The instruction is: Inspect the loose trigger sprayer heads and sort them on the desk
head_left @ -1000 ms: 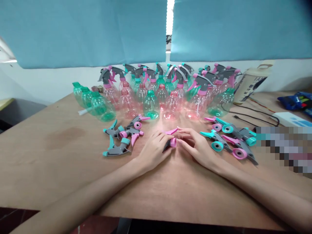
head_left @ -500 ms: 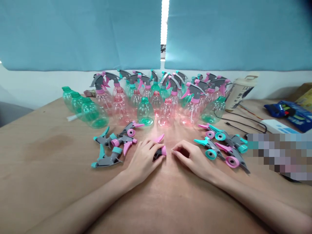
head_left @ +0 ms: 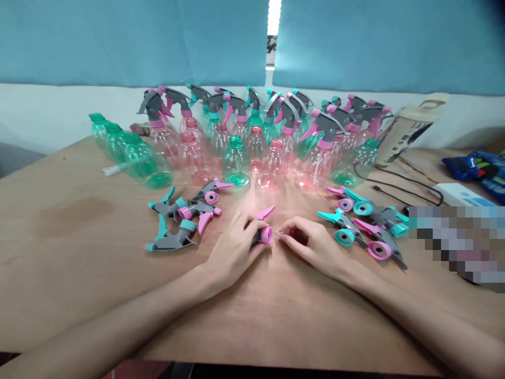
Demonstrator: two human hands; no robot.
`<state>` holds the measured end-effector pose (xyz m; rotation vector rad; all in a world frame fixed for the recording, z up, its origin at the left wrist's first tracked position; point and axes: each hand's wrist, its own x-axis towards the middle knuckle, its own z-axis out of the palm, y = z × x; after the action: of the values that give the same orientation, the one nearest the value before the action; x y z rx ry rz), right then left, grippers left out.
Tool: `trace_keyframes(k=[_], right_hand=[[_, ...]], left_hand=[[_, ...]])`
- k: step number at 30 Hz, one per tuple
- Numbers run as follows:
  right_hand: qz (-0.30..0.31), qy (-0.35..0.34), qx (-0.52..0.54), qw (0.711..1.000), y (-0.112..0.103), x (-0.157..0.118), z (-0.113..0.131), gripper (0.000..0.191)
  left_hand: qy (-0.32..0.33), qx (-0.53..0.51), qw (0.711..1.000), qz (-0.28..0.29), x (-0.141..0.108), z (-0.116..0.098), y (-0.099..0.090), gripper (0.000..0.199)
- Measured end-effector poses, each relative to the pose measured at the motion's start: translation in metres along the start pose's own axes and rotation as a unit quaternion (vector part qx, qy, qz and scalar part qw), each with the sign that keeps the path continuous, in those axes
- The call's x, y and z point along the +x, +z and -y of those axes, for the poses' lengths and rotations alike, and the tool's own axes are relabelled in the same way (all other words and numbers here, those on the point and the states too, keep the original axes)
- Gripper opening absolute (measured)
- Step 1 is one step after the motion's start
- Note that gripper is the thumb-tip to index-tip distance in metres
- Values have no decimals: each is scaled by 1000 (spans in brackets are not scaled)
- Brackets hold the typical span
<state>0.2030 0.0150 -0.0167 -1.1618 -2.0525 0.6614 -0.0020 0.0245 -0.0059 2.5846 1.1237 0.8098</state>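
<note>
Near the middle of the wooden table (head_left: 221, 337), my left hand (head_left: 236, 245) is closed around a grey and pink spray head (head_left: 266, 235), its pink collar facing right and its pink trigger pointing up and away. My right hand (head_left: 311, 245) is just right of that collar, thumb and fingertips pinched together; whatever they hold is too small to make out. Several loose spray heads (head_left: 173, 239) in grey, pink and teal lie left of my left hand. More loose spray heads (head_left: 379, 250) lie right of my right hand.
Behind the hands stand several pink and green bottles, some open like the green bottle (head_left: 235, 163), others topped with spray heads. Green bottles (head_left: 148, 163) lean at the left. A beige container (head_left: 410, 129), black cable (head_left: 398, 192), white box (head_left: 460, 195) and blue packet (head_left: 483, 171) are at the right.
The view has tilted down, so the table's front edge now shows. The spray head in my left hand has turned, showing more of its collar opening. My right hand stays pinched beside it.
</note>
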Motion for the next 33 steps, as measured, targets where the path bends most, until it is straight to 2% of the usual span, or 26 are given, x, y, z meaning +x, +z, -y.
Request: trace_keyframes(k=[3, 7, 9, 12, 14, 16, 19, 25, 30, 33], right_hand=[[0, -7, 14, 1000, 0, -3, 1, 8], [-54, -21, 11, 998, -1, -7, 4, 7], [-84, -45, 3, 995, -1, -8, 6, 13], [-122, -126, -4, 985, 4, -7, 7, 18], [-132, -178, -12, 975, 8, -6, 8, 18], [-127, -200, -28, 971, 10, -5, 8, 17], [-117, -206, -55, 970, 11, -5, 8, 17], [-109, -216, -85, 967, 10, -7, 8, 24], [-104, -187, -83, 973, 10, -8, 9, 25], [-89, -184, -87, 975, 11, -8, 10, 32]], left_hand=[[-26, -47, 998, -23, -1, -2, -4, 19], [-60, -99, 993, -14, -3, -4, -4, 23], [-44, -117, 992, 15, -4, -3, -2, 22], [-9, -127, 991, 47, -4, -3, -2, 21], [10, -123, 992, 33, -3, -3, -3, 20], [25, -113, 993, 8, -2, -4, -4, 17], [35, -102, 994, -12, -1, -4, -6, 16], [5, -87, 996, -17, 0, -2, -5, 19], [17, -89, 996, -26, -1, -3, -4, 19], [16, -90, 996, -23, -1, -2, -5, 18]])
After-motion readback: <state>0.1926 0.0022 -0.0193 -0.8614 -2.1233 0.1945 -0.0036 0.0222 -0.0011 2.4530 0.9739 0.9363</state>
